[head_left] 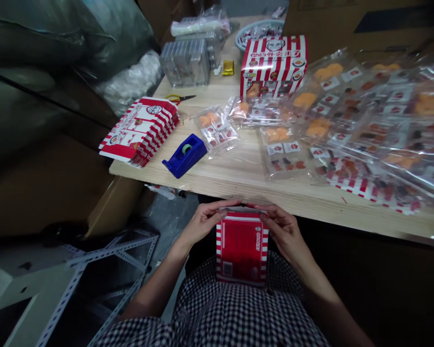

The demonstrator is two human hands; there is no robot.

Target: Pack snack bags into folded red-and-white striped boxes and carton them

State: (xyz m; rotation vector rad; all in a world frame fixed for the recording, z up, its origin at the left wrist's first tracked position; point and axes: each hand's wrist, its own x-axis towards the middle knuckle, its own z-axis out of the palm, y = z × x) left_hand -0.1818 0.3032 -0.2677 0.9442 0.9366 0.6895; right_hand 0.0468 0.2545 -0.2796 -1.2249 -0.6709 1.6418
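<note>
A red and white striped carton (241,248) is held upright against my checked clothing, just off the table's front edge. My left hand (206,219) pinches its upper left corner, thumb on the near face and fingers along the top. At the upper right corner my right hand (280,224) grips it the same way. The carton's near face carries a printed code and small lettering; its far side is hidden. Beyond my hands, a blue tape dispenser (185,155) sits on the table, with a clear packet of small parts (217,131) beside it.
Flat striped cartons (141,130) are stacked at the table's left edge, near yellow-handled scissors (181,98). An assembled striped box (273,67) stands at the back. Clear packets (376,111) pile up on the right. Clear plastic cases (185,62) and a basket (241,39) stand farther back.
</note>
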